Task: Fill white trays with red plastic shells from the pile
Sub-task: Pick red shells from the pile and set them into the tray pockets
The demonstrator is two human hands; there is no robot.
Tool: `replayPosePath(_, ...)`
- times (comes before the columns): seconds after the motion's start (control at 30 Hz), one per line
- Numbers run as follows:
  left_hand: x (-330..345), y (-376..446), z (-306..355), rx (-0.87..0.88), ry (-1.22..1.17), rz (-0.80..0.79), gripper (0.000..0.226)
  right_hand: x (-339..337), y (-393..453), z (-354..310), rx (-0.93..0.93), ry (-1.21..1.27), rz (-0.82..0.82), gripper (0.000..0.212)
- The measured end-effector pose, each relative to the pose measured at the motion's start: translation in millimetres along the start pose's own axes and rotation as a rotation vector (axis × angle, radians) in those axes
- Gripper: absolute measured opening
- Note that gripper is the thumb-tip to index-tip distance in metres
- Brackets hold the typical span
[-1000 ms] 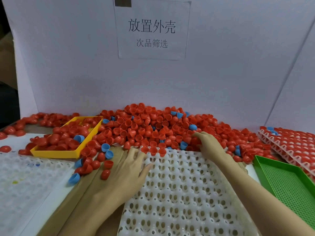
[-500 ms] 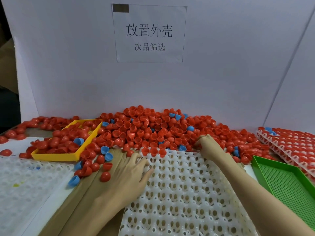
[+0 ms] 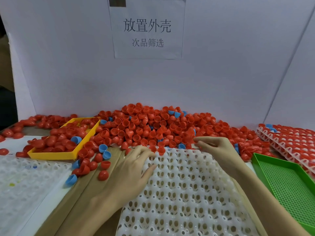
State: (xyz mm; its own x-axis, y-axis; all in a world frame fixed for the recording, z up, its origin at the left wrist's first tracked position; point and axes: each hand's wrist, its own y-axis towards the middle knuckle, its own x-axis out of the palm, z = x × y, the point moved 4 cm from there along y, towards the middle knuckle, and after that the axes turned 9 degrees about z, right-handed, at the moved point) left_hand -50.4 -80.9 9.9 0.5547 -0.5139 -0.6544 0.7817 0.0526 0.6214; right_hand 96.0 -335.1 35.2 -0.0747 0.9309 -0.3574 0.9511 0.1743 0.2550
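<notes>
A big pile of red shells [image 3: 153, 126], with a few blue ones mixed in, lies against the back wall. In front of it sits a white tray [image 3: 187, 193] with rows of hollow cups; two or three red shells [image 3: 157, 149] sit in its far row. My left hand [image 3: 134, 169] rests on the tray's far left corner, fingers lightly bent, holding nothing. My right hand [image 3: 216, 147] is at the tray's far edge beside the pile, its fingers curled and its thumb and fingertips pinched together on a red shell that is mostly hidden.
A yellow tray [image 3: 51, 155] heaped with red shells stands at the left. Another white tray [image 3: 25, 184] lies at the near left. A green mesh tray [image 3: 255, 160] is at the right, with stacked filled trays [image 3: 289, 142] behind it. Loose red and blue shells [image 3: 88, 166] lie left of my left hand.
My right hand drew back from the pile toward the tray's far edge and its fingers curled in. My left hand stayed on the tray corner.
</notes>
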Motion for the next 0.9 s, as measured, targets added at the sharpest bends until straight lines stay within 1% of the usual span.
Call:
replayPosePath(0.03, 0, 0, 5, 0.004, -0.066, 0.011, 0.027, 2, -11, -3, 0.052, 0.118, -0.065, 0.017)
replayPosePath(0.1, 0, -2, 15, -0.013, -0.198, 0.033, 0.035, 10, -32, -11, 0.152, 0.318, -0.224, 0.024)
replayPosePath(0.2, 5, -4, 29, -0.100, -0.436, 0.009, 0.049, 29, -55, -19, 0.180, 0.415, -0.456, 0.027)
replayPosePath(0.27, 8, -5, 35, -0.119, -0.517, 0.037, 0.043, 39, -65, -22, 0.177, 0.438, -0.530, 0.027)
replayPosePath(0.37, 6, -4, 37, -0.148, -0.550, 0.124, 0.030, 44, -71, -25, 0.186, 0.412, -0.529, 0.026)
replayPosePath(0.5, 5, -3, 35, -0.196, -0.593, 0.089, 0.029, 42, -71, -25, 0.190, 0.340, -0.465, 0.026)
replayPosePath(0.6, -3, 2, 26, -0.238, -0.618, 0.085, 0.029, 33, -67, -28, 0.194, 0.362, -0.380, 0.026)
replayPosePath(0.7, -18, 11, 8, -0.297, -0.627, 0.099, 0.030, 25, -65, -30, 0.204, 0.406, -0.339, 0.029)
replayPosePath(0.77, -33, 19, -13, -0.336, -0.597, 0.179, 0.032, 23, -65, -29, 0.208, 0.422, -0.330, 0.032)
replayPosePath(0.8, -45, 23, -28, -0.334, -0.515, 0.263, 0.033, 22, -65, -29, 0.206, 0.419, -0.329, 0.033)
replayPosePath(0.83, -60, 24, -45, -0.322, -0.367, 0.383, 0.033, 22, -65, -29, 0.206, 0.416, -0.332, 0.032)
replayPosePath(0.87, -76, 24, -63, -0.304, -0.164, 0.503, 0.033, 22, -65, -29, 0.210, 0.415, -0.336, 0.031)
replayPosePath(0.9, -90, 22, -79, -0.291, 0.050, 0.588, 0.033, 22, -64, -29, 0.215, 0.416, -0.340, 0.030)
